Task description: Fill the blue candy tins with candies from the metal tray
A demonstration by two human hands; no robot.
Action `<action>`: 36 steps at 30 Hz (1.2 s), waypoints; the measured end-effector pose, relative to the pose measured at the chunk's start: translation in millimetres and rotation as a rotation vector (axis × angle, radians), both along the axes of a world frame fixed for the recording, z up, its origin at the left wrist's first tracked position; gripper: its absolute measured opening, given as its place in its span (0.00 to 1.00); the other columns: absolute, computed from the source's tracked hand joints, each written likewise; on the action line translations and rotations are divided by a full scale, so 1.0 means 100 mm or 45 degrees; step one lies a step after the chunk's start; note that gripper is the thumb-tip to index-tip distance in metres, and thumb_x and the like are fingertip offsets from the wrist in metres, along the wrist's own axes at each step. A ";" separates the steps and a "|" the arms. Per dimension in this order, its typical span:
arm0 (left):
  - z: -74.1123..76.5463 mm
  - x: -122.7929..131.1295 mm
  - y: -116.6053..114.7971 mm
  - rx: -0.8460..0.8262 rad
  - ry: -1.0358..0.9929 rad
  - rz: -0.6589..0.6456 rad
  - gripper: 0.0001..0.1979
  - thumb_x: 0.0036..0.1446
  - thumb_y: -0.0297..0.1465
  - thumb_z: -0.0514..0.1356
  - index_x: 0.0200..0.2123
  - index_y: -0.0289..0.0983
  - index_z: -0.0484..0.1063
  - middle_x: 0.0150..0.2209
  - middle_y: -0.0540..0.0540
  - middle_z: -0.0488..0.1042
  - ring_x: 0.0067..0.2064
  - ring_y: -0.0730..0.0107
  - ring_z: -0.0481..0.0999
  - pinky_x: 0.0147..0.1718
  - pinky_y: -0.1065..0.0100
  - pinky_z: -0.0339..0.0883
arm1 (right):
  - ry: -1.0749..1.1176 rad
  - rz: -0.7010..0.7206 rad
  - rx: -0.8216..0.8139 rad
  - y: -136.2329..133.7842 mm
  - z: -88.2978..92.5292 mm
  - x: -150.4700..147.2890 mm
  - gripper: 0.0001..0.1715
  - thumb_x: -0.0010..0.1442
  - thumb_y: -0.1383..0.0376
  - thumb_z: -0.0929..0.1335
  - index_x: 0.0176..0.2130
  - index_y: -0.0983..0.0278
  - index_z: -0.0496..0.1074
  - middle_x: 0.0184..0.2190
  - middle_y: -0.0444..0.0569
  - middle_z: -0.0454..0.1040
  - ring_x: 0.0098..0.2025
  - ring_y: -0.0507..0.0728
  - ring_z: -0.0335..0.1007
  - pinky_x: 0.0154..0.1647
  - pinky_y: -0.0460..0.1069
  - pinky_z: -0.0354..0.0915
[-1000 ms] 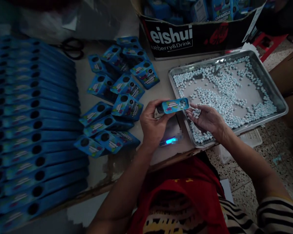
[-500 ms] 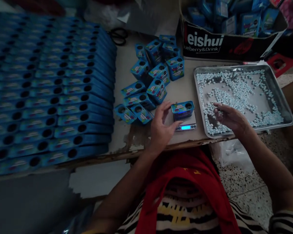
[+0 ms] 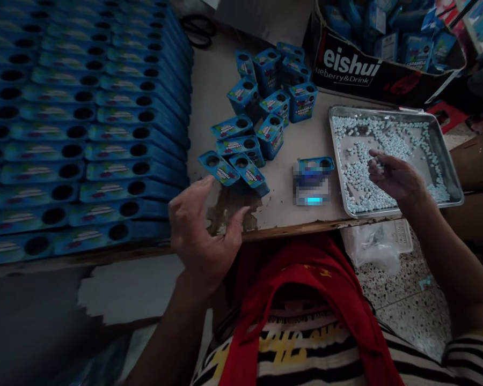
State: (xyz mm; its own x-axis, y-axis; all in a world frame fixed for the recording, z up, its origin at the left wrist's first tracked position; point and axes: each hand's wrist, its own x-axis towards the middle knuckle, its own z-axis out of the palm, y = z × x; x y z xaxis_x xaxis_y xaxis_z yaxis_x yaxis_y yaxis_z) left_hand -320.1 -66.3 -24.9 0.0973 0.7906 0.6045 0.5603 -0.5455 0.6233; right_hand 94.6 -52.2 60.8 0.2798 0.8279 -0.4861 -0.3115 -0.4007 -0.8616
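Note:
My left hand (image 3: 205,236) is open, thumb and fingers apart, at the table's front edge. Its fingertips are close to two small blue candy boxes (image 3: 235,170) lying side by side, each with a round hole in its top. My right hand (image 3: 400,179) is over a metal tray (image 3: 402,210) of small pale blue candies (image 3: 362,182), its fingers curled inward; pale candies show at the fingertips. Between the hands, a small digital scale (image 3: 312,199) with a lit display carries another blue box (image 3: 314,163); this area is partly pixelated.
Several more blue boxes (image 3: 271,104) stand in a loose group behind. Long rows of them (image 3: 124,142) fill the left side. A black carton (image 3: 342,67) of blue packs stands at the back right. Black-handled scissors (image 3: 199,29) lie at the back.
My left hand has left the box on the scale and moved left to the table's front edge, its fingers spread. My right hand stays over the tray. The view has shifted a little.

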 end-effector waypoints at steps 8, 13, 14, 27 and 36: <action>-0.10 -0.03 0.06 0.204 0.076 -0.012 0.31 0.68 0.31 0.72 0.70 0.41 0.69 0.62 0.38 0.81 0.63 0.47 0.82 0.64 0.42 0.79 | 0.039 0.061 0.094 0.08 0.10 -0.33 0.11 0.68 0.64 0.78 0.36 0.60 0.74 0.26 0.39 0.74 0.23 0.45 0.65 0.23 0.38 0.69; -0.11 -0.03 0.06 0.215 0.071 -0.076 0.32 0.69 0.27 0.70 0.72 0.44 0.69 0.62 0.40 0.81 0.61 0.50 0.83 0.62 0.47 0.80 | -0.026 0.132 0.102 0.14 0.10 -0.48 0.17 0.69 0.55 0.78 0.35 0.61 0.74 0.25 0.39 0.71 0.22 0.45 0.62 0.21 0.39 0.64; -0.12 -0.03 0.06 0.202 0.068 -0.084 0.31 0.69 0.27 0.70 0.72 0.45 0.69 0.61 0.40 0.82 0.61 0.51 0.83 0.61 0.48 0.80 | -0.036 0.142 0.102 0.15 0.10 -0.50 0.18 0.68 0.55 0.79 0.35 0.61 0.74 0.25 0.39 0.71 0.22 0.44 0.61 0.21 0.39 0.63; -0.17 0.10 0.06 0.226 0.206 -0.215 0.22 0.69 0.23 0.68 0.64 0.43 0.76 0.54 0.43 0.84 0.58 0.57 0.85 0.63 0.55 0.79 | -0.470 0.423 0.268 0.34 0.03 -0.68 0.23 0.65 0.48 0.79 0.35 0.61 0.72 0.24 0.39 0.71 0.23 0.47 0.61 0.23 0.43 0.57; -0.22 0.23 0.02 0.155 0.353 -0.287 0.21 0.71 0.24 0.65 0.64 0.42 0.75 0.57 0.41 0.83 0.60 0.56 0.83 0.65 0.55 0.77 | -1.542 0.958 0.303 0.52 0.16 -0.80 0.03 0.58 0.67 0.77 0.36 0.63 0.82 0.29 0.44 0.76 0.35 0.55 0.70 0.40 0.50 0.59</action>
State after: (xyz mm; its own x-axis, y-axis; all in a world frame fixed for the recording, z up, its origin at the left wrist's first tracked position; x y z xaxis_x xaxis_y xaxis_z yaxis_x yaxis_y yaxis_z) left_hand -297.1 -64.2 -46.5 0.4340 0.6544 0.6192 0.5559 -0.7354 0.3875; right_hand 14.7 0.3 77.1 -0.1184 0.9876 -0.1033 0.8608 0.0502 -0.5064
